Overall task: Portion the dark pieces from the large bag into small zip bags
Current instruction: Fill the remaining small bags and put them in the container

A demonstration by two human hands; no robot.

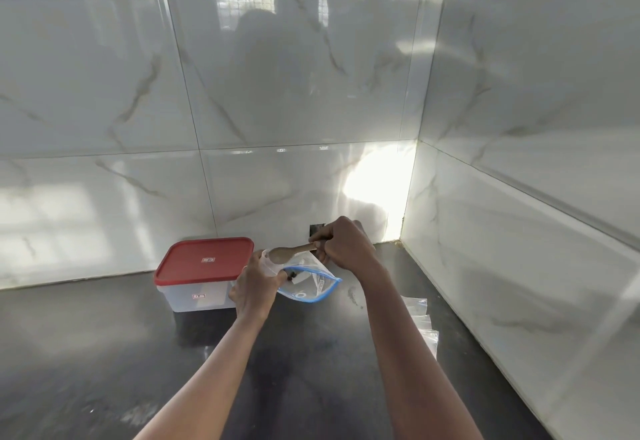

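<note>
Honestly, this looks early on: the bag (311, 283) has only a small cluster of dark pieces (292, 274) showing, tucked right by the fingers that hold it, and I don't see a single filled, sealed bag anywhere. So I'd guess most of the portioning is left to do. The bag is held up off the counter (104, 353), about mid-frame. Its blue zip rim is spread into an open loop, so the mouth seems to face toward the person and a bit to the right. The rim's long axis runs left to right and dips slightly at the right end. I can't tell if this is the big bag or one of the small ones, the plastic is too clear and bunched up. The left hand (252, 287) has its fingers curled round the bag's left end, pinching it open. The right hand (346, 249) is wrapped around the handle of a wooden spoon (287, 252). The spoon lies nearly level just above the bag, with its bowl pointing left toward the left hand; whether it's loaded, no idea. Off to the right, some spare bags (424, 325) lie flat on the counter and look empty. A red-lidded tub (201, 276) sits just left of the left hand, against the tiled wall (277, 93).
</note>
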